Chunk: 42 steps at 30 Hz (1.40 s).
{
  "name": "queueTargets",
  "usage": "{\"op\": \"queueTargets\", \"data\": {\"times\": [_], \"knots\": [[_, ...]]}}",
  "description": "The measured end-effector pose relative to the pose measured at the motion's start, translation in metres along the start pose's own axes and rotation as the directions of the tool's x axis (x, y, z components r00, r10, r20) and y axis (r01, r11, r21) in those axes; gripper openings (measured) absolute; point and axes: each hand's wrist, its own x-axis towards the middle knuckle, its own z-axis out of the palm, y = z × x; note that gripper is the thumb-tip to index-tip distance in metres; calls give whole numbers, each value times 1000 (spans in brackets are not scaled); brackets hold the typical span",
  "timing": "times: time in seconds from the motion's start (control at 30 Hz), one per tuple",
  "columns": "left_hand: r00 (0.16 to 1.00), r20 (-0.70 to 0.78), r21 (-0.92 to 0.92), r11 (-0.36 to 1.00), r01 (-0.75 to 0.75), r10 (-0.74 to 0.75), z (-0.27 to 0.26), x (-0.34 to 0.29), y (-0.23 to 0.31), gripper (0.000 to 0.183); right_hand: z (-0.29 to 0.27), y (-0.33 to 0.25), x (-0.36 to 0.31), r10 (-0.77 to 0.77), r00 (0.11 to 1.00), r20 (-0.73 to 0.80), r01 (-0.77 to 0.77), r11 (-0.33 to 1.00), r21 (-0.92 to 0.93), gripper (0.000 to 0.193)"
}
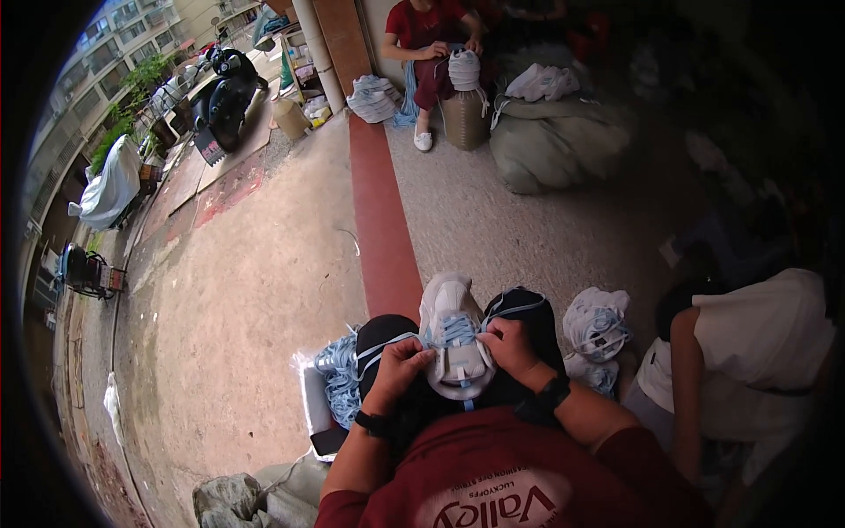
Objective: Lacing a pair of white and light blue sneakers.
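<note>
Pinching one light-blue lace [457, 330], left hand [404, 363] and right hand [511, 344] both nearly closed, one strand apiece, one white shoe [461, 357] positioned between two black-clad knees [382, 326], one bundle of blue laces [338, 373] beside the left knee.

Free room lies above the shoe [457, 334], between flanking knees [539, 327].

I observe a black motorbike [225, 104] and a silver-covered vehicle [115, 185] parked in the yard [273, 246], near green plants [146, 77]. A red floor strip [378, 189] separates the yard from the grey floor [497, 242], which supports a bulky grey-green sack [556, 148]. A white pipe [318, 48] runs beside a brown panel [344, 40].
</note>
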Motion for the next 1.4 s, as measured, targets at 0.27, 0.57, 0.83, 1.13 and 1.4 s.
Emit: {"op": "queueTargets", "data": {"times": [0.27,0.57,0.83,1.13,1.4], "knots": [[994,86,223,971,-88,71,36,-8,22,6,-15,-28,-6,-211,943,256,292,895,-337,19],[942,235,860,400,-317,241,82,24,16,14,-3,3,-15,-184,973,139,214,943,-255,9],[969,142,942,274,-196,203,88,21,38,16,-4,6,-12,-151,988,-7,148,978,-146,3],[983,-65,341,922,184,-172,-10,-33,31,9,-7,-51,3,-467,862,199,496,858,-133,6],[992,-114,-212,976,37,-62,9,-13,17,5,23,-29,4,-358,873,333,421,896,-143,4]]}}
